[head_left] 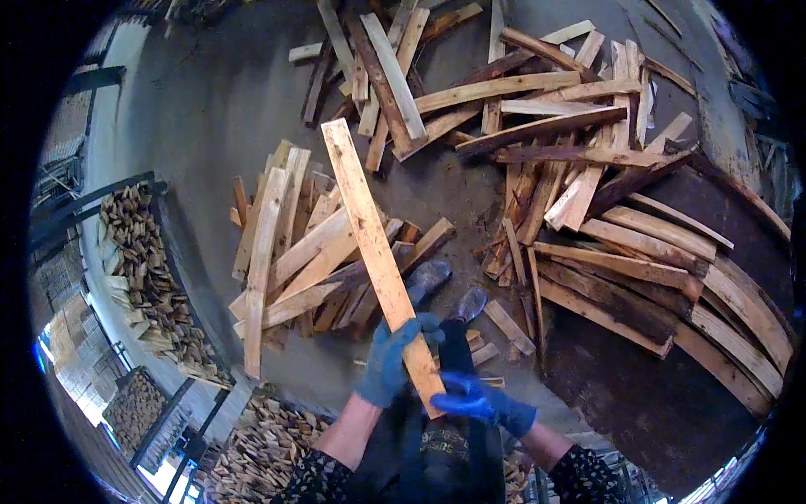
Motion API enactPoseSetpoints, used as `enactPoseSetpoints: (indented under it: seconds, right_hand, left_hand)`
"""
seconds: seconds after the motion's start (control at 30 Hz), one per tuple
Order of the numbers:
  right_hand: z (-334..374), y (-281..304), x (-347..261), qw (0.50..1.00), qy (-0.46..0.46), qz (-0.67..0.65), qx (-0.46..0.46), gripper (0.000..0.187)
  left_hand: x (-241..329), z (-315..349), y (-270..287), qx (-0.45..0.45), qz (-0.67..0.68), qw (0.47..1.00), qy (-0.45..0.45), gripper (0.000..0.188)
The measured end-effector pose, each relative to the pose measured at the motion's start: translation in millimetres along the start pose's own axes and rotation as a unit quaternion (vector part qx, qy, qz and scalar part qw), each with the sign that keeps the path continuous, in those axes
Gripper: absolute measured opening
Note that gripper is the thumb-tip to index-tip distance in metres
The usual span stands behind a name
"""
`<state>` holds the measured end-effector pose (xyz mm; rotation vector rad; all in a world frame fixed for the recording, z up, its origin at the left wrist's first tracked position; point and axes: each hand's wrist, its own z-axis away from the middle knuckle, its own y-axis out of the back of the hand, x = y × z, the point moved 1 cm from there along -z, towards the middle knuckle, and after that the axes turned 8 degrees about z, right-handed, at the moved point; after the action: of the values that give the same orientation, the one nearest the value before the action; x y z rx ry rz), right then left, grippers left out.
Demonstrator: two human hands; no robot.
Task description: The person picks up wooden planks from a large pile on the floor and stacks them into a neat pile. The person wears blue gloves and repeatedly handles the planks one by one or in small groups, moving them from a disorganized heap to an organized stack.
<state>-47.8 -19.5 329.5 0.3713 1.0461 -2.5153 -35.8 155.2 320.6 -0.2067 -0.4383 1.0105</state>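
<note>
A long, pale wooden plank point(369, 231) with small dark knots slants up and to the left in front of me. My left hand point(390, 357), in a grey-blue work glove, is closed around it near its lower end. At that same end my right hand point(483, 401), in a bluer glove, holds the plank's right edge and corner, its far fingers partly hidden. Beneath the plank's middle lies a loose heap of short boards point(311, 244) on the floor, just beyond my shoes point(470, 304).
A large tangle of rough boards point(537, 118) spreads across the far side. On the right, long bark-edged slabs point(638, 277) lie side by side. Stacked split wood point(147, 277) stands in a metal rack at left; another wood pile point(260, 449) is at lower left.
</note>
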Motion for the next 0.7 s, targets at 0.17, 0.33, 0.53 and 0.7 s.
enactPoseSetpoints:
  seconds: [0.17,0.33,0.53,0.7]
  right_hand:
    - [15.5,-30.3,19.2,0.99,-0.085,-0.101,-0.057,0.044]
    - [-72.2,-38.7,81.6,0.985,0.048,-0.148,-0.071,0.039]
    - [-35.6,77.9,-3.5,0.853,0.28,0.227,0.377,0.042]
    - [108.7,249.3,-29.9,0.529,0.141,0.474,0.689,0.042]
  left_hand:
    - [0.7,-5.1,5.8,-0.021,0.055,0.997,0.058,0.042]
    - [36.6,-38.0,24.2,-0.093,-0.05,0.994,-0.013,0.029]
    - [197.4,-168.4,1.1,-0.068,-0.348,0.896,-0.267,0.04]
    - [213.2,-205.5,19.4,-0.089,-0.389,0.863,-0.31,0.041]
